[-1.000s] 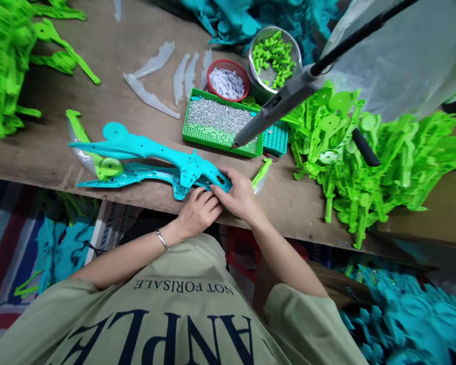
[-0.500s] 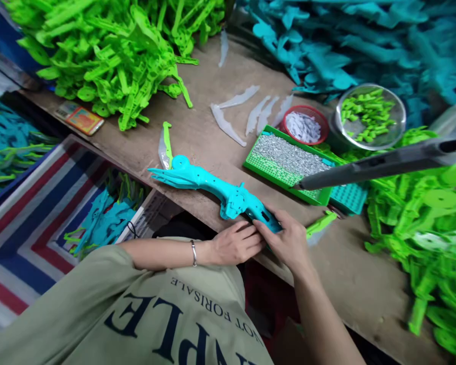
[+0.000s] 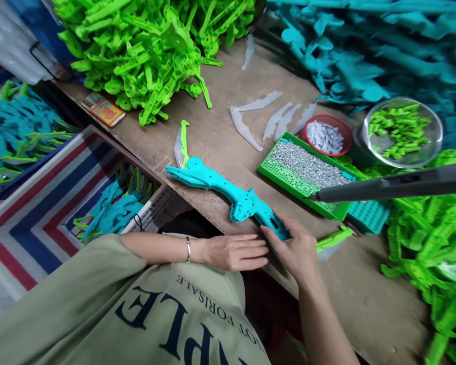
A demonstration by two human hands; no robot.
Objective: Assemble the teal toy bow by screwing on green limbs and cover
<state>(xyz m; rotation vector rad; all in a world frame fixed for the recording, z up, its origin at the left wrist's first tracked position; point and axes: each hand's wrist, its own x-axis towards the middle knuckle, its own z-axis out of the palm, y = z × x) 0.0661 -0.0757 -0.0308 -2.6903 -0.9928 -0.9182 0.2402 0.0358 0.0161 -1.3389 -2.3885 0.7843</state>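
A long teal plastic toy shell (image 3: 220, 187) lies across the near edge of the wooden bench (image 3: 228, 126). My right hand (image 3: 298, 251) is closed round its handle end. My left hand (image 3: 235, 252) rests just below the bench edge, fingers stretched out flat toward the right hand, holding nothing. A green plastic piece with a clear blade (image 3: 181, 142) lies at the toy's far tip. Another green piece (image 3: 334, 239) lies right of my right hand.
A green tray of small silver screws (image 3: 302, 170), a red basket (image 3: 327, 136) and a clear bowl of green bits (image 3: 401, 131) stand behind. A hanging grey power screwdriver (image 3: 395, 186) reaches over the tray. Green part piles (image 3: 148, 45) and teal piles (image 3: 365, 56) ring the bench; clear blades (image 3: 258, 114) lie loose.
The view swung left and up the bench. My left hand slid off the toy and flattened out below the edge. The right hand stays on the handle.
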